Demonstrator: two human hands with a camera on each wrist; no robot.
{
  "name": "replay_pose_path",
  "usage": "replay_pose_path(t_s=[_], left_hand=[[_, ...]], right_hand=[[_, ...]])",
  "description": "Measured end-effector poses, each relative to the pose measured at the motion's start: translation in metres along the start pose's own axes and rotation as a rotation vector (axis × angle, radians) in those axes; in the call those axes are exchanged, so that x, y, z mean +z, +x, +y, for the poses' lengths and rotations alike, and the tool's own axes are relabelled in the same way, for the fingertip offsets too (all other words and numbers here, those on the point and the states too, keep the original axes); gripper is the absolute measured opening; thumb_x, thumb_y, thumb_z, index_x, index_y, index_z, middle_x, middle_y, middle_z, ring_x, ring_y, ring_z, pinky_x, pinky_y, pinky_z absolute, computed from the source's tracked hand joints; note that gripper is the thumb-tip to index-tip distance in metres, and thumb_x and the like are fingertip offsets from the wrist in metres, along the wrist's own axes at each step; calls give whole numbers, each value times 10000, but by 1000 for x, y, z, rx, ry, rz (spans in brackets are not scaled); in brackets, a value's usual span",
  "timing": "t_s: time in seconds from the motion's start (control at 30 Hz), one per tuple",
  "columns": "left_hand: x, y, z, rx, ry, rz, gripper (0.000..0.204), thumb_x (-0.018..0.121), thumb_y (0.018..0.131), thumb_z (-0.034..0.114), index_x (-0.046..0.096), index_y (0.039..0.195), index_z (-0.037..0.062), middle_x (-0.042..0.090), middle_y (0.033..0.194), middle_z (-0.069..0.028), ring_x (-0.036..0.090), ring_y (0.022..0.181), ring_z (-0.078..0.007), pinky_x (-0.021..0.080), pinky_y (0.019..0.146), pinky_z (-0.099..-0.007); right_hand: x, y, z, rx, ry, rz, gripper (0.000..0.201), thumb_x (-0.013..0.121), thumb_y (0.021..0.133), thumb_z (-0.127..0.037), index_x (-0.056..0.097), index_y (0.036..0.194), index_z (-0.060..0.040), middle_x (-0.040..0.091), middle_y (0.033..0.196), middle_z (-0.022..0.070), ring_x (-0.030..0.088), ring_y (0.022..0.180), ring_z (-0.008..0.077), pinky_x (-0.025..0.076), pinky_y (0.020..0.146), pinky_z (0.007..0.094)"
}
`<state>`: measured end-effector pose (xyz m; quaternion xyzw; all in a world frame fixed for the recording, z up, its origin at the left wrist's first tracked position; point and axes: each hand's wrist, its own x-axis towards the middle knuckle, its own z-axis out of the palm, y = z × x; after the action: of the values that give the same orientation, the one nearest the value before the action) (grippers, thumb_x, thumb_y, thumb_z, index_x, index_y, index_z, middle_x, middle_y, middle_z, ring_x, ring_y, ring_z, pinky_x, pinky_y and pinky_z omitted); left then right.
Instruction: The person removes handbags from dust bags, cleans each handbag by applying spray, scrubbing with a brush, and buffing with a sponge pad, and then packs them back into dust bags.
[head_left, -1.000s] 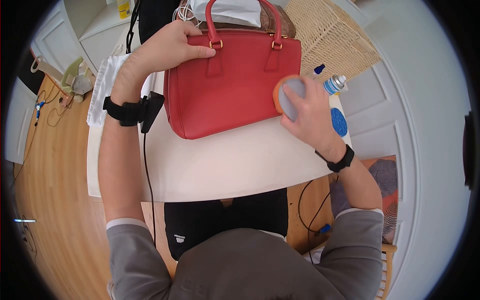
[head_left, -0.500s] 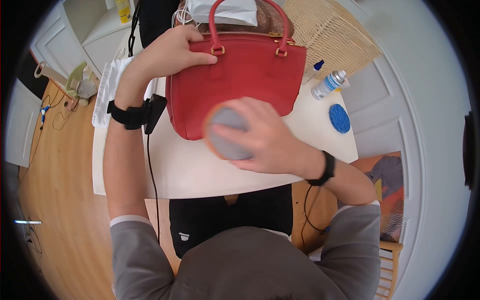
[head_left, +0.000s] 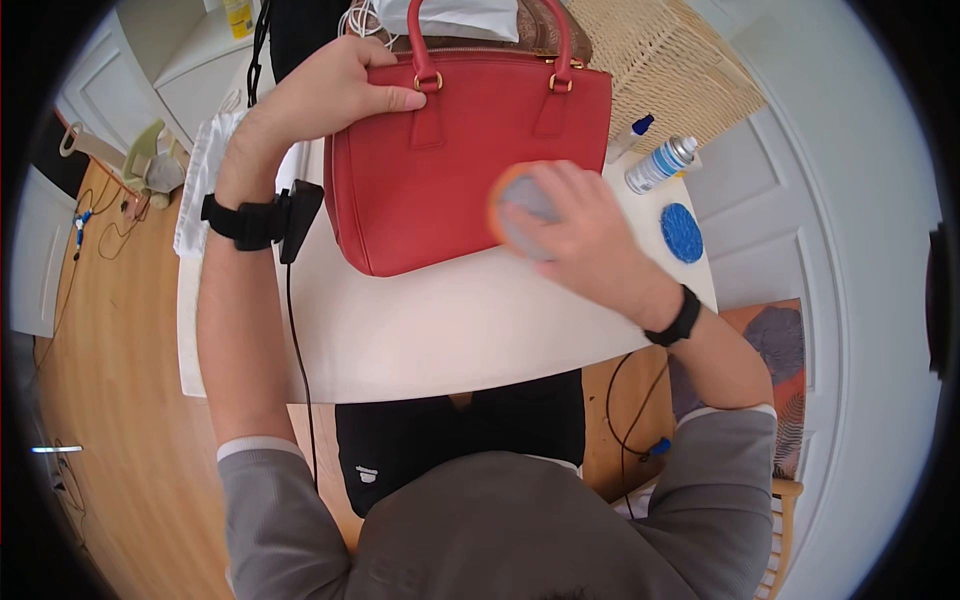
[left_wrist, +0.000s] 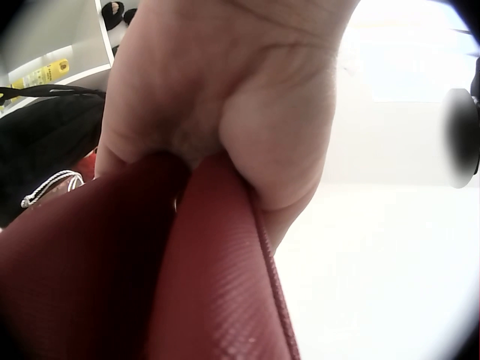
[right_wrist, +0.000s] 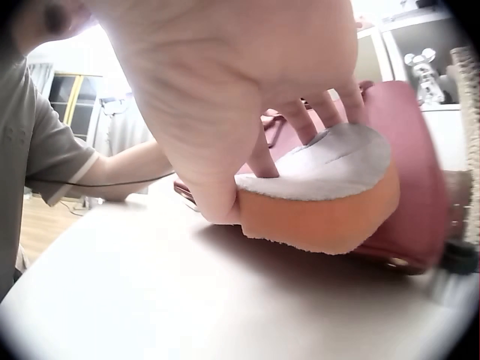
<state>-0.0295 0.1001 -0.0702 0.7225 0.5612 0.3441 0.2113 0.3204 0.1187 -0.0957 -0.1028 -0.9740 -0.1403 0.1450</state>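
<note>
A red leather handbag [head_left: 455, 185] stands tilted on the white table, its two handles up. My left hand [head_left: 330, 95] grips its upper left corner, thumb on the front panel near a handle's base. In the left wrist view the bag's folded side [left_wrist: 217, 277] runs down from that hand. My right hand [head_left: 598, 240], blurred, holds a round sponge pad [head_left: 520, 190] over the bag's lower right front. The right wrist view shows the sponge's grey top under my fingertips [right_wrist: 300, 124], its thick orange side [right_wrist: 322, 217], and my thumb at its edge.
Right of the bag on the table [head_left: 420, 340] are a spray can [head_left: 658, 167], a blue-capped clear bottle [head_left: 630, 137] and a blue round pad [head_left: 682, 233]. A woven basket [head_left: 665, 75] and a brown bag [head_left: 560, 35] stand behind. White cloth [head_left: 205, 190] lies at left.
My right hand swept the sponge from the bag's lower right to its lower middle, then back up to the right. The bag leaned and returned; my left hand kept its grip.
</note>
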Motion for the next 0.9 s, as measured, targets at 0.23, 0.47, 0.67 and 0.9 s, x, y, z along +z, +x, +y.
replay_pose_path(t_s=[0.23,0.47,0.67,0.9], left_hand=[[0,-5,7,-53,85,0,376,837,936,306,745,1039,-44,667,885,-34,625,832,-142,533,791,-316],[-2,-4,9,-31,58,-1,379,847,923,291,737,1073,-39,672,942,-60,629,896,-169,527,840,-328],[-1,-4,2,140,35,-25,360,833,912,180,728,1184,-30,684,1086,-97,627,996,-217,510,921,-342],[0,-11,2,191,-2,8,339,794,921,138,731,1210,-28,698,1035,-104,645,935,-192,531,865,-334]], right_hand=[[-21,-64,37,141,-169,-139,578,854,621,-98,729,1185,-74,563,1366,189,551,1261,374,460,1016,491],[-49,-11,20,180,-80,98,656,892,618,-190,729,1243,-72,550,1393,202,551,1252,384,459,987,494],[-25,63,-21,-22,-42,308,682,918,590,-233,742,1234,-96,568,1390,211,563,1240,416,476,1001,520],[4,65,-17,49,-27,184,601,863,619,-187,745,1198,-76,549,1371,201,550,1223,375,465,971,505]])
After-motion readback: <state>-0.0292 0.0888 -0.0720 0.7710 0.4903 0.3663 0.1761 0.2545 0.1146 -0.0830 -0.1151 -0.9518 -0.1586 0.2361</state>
